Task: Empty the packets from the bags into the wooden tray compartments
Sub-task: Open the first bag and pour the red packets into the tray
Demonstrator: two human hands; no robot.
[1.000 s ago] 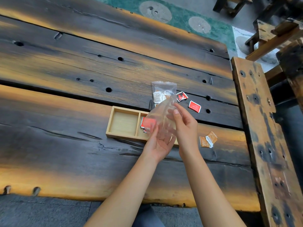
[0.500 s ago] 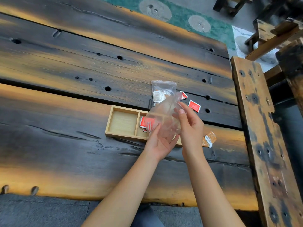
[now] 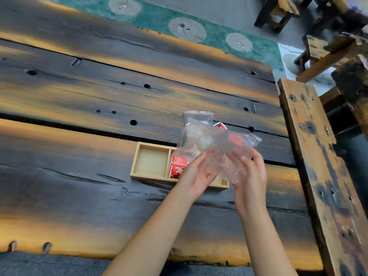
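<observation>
Holds the clear bag (image 3: 215,144) sideways now, no longer upright, mid-frame over the wooden tray (image 3: 151,162), pinching its lower edge with left hand (image 3: 196,174) and right hand (image 3: 250,176). Seems emptied onto the middle compartment's red packets (image 3: 177,166).

Head view, steeply down, near table (image 3: 79,156)

Charred, hole-pocked plank table (image 3: 99,100) fills the near left. A weathered bench (image 3: 318,176) stands right. A green rug (image 3: 216,35) and dark stools (image 3: 284,7) lie far.
</observation>
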